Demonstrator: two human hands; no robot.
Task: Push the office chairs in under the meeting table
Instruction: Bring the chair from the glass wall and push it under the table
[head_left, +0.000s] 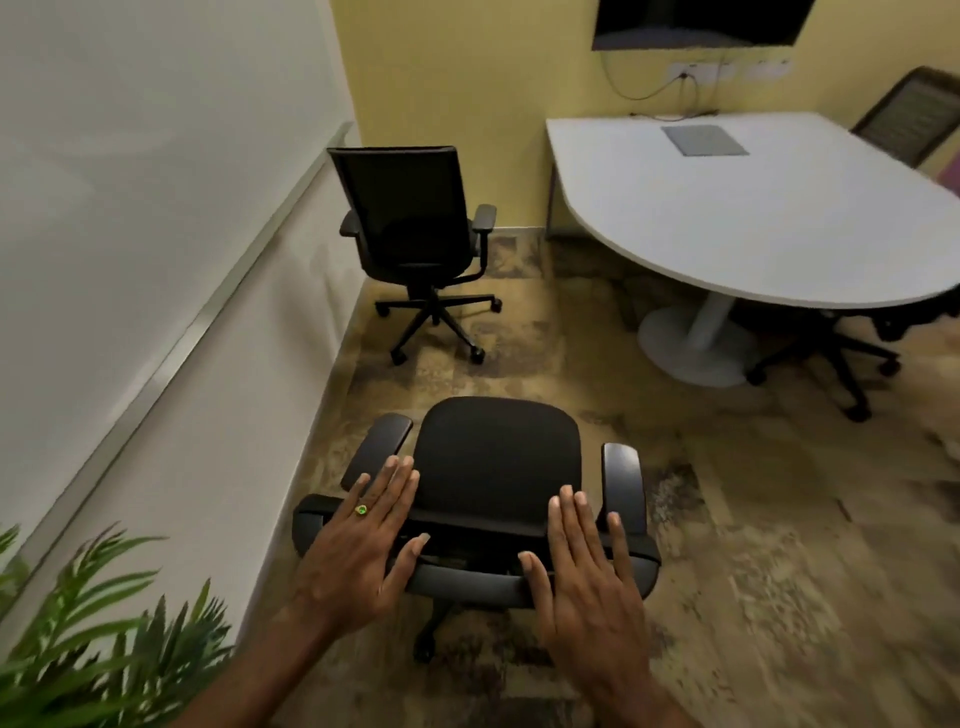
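Observation:
A black office chair (496, 457) stands right below me, seen from above and behind, its seat pointing away. My left hand (363, 545), with a green ring, hovers flat and open over the left end of the chair's backrest top. My right hand (587, 561) is spread open over the right end. Whether the palms touch the backrest is unclear. A second black chair (415, 223) stands in the far corner, well away from the white meeting table (753, 208). A third chair's wheeled base (831, 364) shows beneath the table's near right edge.
A white wall with a metal rail (208, 306) runs along the left. A green plant (93, 639) sits at bottom left. A mesh-backed chair (909, 119) stands beyond the table. A dark screen (696, 21) hangs on the yellow wall. The table's pedestal (696, 343) rests on patterned carpet.

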